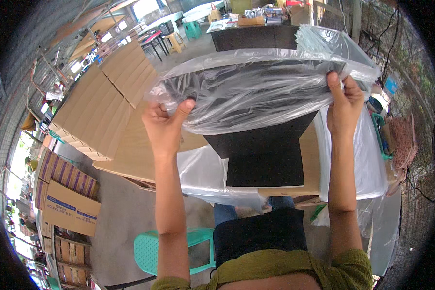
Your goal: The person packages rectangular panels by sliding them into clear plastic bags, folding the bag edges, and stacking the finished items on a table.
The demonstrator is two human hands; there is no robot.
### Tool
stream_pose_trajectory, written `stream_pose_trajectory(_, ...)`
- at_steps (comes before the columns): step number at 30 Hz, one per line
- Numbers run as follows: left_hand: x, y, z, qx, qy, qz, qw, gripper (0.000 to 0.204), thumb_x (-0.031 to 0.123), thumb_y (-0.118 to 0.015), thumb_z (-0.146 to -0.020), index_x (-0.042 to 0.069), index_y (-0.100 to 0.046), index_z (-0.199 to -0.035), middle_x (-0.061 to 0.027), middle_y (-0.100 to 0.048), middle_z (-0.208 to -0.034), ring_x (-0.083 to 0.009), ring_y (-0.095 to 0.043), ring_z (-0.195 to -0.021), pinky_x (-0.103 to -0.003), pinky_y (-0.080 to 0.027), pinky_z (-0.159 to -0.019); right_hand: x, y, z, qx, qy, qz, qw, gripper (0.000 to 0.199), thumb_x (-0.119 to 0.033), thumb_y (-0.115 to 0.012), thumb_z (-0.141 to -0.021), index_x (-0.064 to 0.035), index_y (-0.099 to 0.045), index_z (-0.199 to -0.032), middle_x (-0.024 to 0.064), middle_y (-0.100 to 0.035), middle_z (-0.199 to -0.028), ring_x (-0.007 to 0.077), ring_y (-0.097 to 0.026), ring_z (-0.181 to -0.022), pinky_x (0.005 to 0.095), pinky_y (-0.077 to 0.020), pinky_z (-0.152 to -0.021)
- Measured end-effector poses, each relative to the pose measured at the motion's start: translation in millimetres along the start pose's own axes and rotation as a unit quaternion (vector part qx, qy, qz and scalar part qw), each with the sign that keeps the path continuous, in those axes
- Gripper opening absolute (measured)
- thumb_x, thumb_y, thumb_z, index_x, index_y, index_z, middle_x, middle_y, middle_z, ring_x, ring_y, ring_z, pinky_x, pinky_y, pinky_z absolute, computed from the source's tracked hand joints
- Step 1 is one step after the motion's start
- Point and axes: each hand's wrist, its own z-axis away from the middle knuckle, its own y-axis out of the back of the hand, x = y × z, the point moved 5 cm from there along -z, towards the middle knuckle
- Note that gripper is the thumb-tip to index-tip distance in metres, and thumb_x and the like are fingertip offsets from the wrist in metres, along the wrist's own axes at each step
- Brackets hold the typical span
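Note:
Both hands are raised over the table, stretching a clear plastic bag (256, 92) between them. My left hand (165, 123) pinches its left end, thumb on top. My right hand (345, 101) grips the right end in the same way. Something dark shows through the crinkled plastic; I cannot tell whether it lies inside the bag or behind it. Below the bag, black boards (266, 166) lie on the table, partly covered by it. Another black board (256, 37) stands at the far side, beside a bunch of clear plastic (319, 41).
Stacked brown cartons (96, 101) stand on the table's left. Clear plastic sheets lie left (203, 169) and right (357, 159) of the boards. A green stool (150, 251) is on the floor at lower left, near flat cartons (72, 208). Pink cloth (403, 150) hangs at right.

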Motion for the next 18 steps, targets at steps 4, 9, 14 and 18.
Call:
stream_pose_trajectory(4,-50.0,9.6,22.3,0.003,0.048,-0.013,0.999,0.018,0.009,-0.078,-0.072,0.000,-0.068,-0.085,0.0016,-0.063,-0.078,-0.0067,-0.053,-0.071,-0.022,-0.042,-0.063,28.8,19.5,14.2,0.011,-0.019,0.027,0.999,0.017,-0.014,-0.071,-0.079,-0.0007,-0.067,-0.089,0.0009,-0.064,-0.081,0.0064,-0.052,-0.073,0.0208,-0.0382,-0.070)
stream_pose_trajectory(9,-120.4,14.4,78.6,0.017,0.167,-0.005,0.986,0.013,0.010,-0.075,-0.075,0.001,-0.068,-0.080,0.0017,-0.061,-0.074,-0.0054,-0.049,-0.066,-0.021,-0.040,-0.059,86.7,41.7,56.1,0.018,-0.123,-0.001,0.992,0.016,-0.013,-0.072,-0.079,0.0012,-0.067,-0.084,0.0017,-0.064,-0.077,0.0086,-0.054,-0.071,0.0227,-0.0396,-0.069)
stream_pose_trajectory(14,-144.7,0.1,124.0,0.071,0.191,-0.085,0.975,0.019,0.009,-0.068,-0.081,-0.002,-0.065,-0.097,-0.0033,-0.063,-0.080,-0.0082,-0.054,-0.074,-0.024,-0.042,-0.066,123.5,46.2,77.7,0.027,-0.188,-0.112,0.975,0.016,-0.015,-0.069,-0.082,0.0004,-0.067,-0.082,0.0006,-0.063,-0.075,0.0083,-0.054,-0.071,0.0230,-0.0402,-0.069)
stream_pose_trajectory(18,-79.4,-14.8,131.3,0.053,0.093,-0.204,0.973,0.053,0.021,-0.071,-0.079,-0.002,-0.050,-0.122,-0.0042,-0.059,-0.083,-0.0104,-0.054,-0.074,-0.022,-0.044,-0.067,107.1,49.4,87.1,0.017,-0.216,0.034,0.976,0.029,-0.014,-0.067,-0.083,0.0032,-0.060,-0.105,0.0046,-0.062,-0.094,0.0116,-0.055,-0.085,0.0247,-0.0424,-0.076)
